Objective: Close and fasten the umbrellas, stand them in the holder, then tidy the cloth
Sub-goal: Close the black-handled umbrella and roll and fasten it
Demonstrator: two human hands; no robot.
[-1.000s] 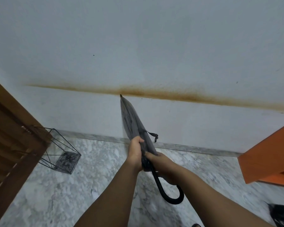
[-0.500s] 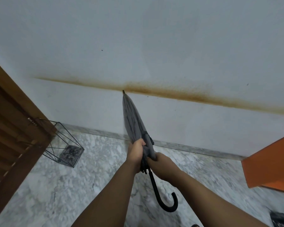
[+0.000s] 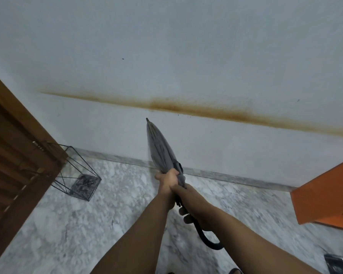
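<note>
Marble-patterned grey floor and pale wall streaked with a rusty brown stain are seen.
A folded grey fabric umbrella with a curved black handle is held tip-up before the wall; the left hand is curled round its gathered canopy, the right hand wrapped round the shaft below. A black wire-frame holder stands well apart beside a brown slatted wooden door; an orange panel is at right.

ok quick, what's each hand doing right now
Left hand: fingers curled round the folded canopy of the grey umbrella.
Right hand: gripping the same umbrella lower down, at the shaft just above its black hooked handle.
</note>
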